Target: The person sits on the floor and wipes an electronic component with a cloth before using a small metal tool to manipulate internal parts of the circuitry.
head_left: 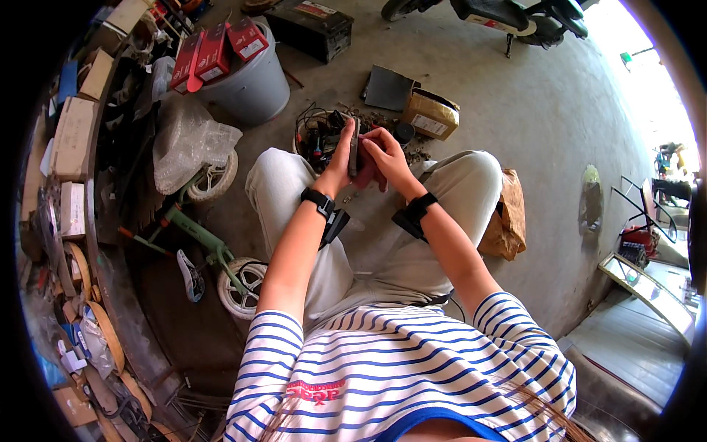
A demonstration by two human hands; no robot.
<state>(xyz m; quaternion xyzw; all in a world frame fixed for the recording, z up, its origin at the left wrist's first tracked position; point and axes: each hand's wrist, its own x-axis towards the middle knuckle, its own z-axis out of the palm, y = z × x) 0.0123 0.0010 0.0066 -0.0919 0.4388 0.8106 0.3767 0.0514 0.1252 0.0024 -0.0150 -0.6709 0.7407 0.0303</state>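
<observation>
My left hand (342, 158) grips a long, narrow, dark grey object (354, 144), held upright between my knees; what it is exactly I cannot tell. My right hand (384, 163) is curled at its right side, fingertips closed on it or on a small piece against it, partly hidden. Just beyond both hands sits a round bin (302, 128) heaped with dark tools, cables and small parts. Beside it lie loose bits of hardware, a black cylinder (403, 133), a brown cardboard box (434, 114) and a dark flat plate (387, 87).
A grey bucket (252, 97) with red boxes, bubble wrap (184, 147) and a small green bicycle (195, 228) are at left, beside crowded shelving (76, 140). A black case (307, 29) and scooter (493, 18) stand ahead; a paper bag (508, 221) and mirror (646, 296) are at right.
</observation>
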